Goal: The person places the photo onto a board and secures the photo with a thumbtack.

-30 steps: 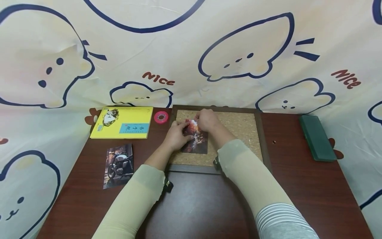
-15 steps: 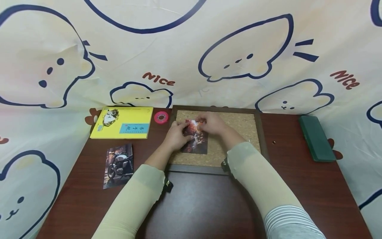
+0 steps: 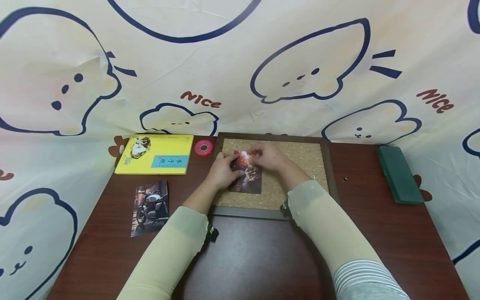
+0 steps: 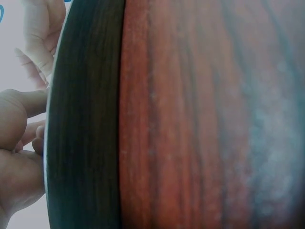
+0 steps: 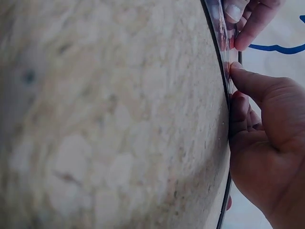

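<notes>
A dark photo card [image 3: 247, 179] with fiery orange colours lies on the framed cork board [image 3: 288, 179]. My left hand [image 3: 222, 173] rests at its left side, thumb spread over the lower part and forefinger at the upper left corner. At the upper right corner, the thumb and fingers of my right hand [image 3: 271, 157] come together on the photo. The right wrist view has the right thumb [image 5: 250, 80] touching the glossy print beside the left fingers [image 5: 255, 24], the other right fingers curled. I cannot tell whether something small is between the right fingertips.
Left of the board lie a motorcycle photo [image 3: 150, 208], a yellow book [image 3: 157, 154] and a pink ring-shaped roll [image 3: 203, 147]. A green case [image 3: 400, 175] lies at the table's right. A patterned cloth [image 3: 232, 62] hangs behind the table.
The right hand has shifted slightly right and down from the photo's top edge, its wrist swinging to the right. The left hand and photo stay in place.
</notes>
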The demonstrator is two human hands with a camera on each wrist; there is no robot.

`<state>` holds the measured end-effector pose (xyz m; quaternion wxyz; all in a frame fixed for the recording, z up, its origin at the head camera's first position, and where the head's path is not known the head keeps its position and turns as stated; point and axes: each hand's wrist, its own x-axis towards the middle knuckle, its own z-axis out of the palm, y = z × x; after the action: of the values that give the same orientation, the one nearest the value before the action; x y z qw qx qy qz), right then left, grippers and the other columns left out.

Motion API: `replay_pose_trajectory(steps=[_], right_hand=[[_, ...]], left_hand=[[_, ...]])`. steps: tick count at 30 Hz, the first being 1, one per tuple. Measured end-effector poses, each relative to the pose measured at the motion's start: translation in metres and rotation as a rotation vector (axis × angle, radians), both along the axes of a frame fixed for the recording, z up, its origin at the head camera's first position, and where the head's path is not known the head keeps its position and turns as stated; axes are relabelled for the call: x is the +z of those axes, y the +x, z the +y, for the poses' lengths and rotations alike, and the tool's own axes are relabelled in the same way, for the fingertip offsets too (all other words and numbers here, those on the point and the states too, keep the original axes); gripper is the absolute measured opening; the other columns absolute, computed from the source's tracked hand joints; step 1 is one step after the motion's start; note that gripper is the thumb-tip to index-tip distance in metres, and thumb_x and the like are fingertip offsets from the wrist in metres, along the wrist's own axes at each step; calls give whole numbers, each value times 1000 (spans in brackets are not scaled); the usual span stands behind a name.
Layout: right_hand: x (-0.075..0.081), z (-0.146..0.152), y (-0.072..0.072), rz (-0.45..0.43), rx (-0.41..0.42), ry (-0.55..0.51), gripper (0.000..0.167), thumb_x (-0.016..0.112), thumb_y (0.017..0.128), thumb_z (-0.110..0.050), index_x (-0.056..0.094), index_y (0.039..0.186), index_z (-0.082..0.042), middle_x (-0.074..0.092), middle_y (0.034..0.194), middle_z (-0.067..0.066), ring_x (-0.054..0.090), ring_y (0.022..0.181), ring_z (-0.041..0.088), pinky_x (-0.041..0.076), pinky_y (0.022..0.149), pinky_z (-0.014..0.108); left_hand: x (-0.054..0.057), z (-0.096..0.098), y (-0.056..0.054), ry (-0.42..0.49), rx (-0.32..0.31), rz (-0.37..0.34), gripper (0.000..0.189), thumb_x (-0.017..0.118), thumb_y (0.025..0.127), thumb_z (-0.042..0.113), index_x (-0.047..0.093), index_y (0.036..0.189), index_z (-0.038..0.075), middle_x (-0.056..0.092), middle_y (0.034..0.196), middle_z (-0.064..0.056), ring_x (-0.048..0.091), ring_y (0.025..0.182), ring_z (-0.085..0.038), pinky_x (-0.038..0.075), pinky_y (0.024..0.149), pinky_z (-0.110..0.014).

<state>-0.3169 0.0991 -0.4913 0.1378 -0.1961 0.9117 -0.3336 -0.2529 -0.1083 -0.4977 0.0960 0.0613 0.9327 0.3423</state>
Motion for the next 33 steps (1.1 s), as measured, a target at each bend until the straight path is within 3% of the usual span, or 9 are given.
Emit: replay_pose_trajectory(steps=[19, 33], right_hand=[[5, -3, 3, -9, -2, 33, 36, 77, 92, -13, 74, 127, -13, 66, 122, 7, 61, 111, 25, 50, 97, 41], [9, 4, 15, 62, 69, 35, 52, 81, 90, -16, 65, 139, -7, 62, 119, 9, 61, 105, 22, 52, 93, 35]], left_hand=[[3, 0, -1, 0, -12, -37, 74, 83, 90, 30, 51, 154, 11, 42, 140, -18, 51, 126, -33, 44, 109, -48], [12, 4, 2, -19, -31, -53, 79, 83, 89, 29, 47, 155, 7, 37, 148, -20, 49, 132, -36, 43, 111, -50]])
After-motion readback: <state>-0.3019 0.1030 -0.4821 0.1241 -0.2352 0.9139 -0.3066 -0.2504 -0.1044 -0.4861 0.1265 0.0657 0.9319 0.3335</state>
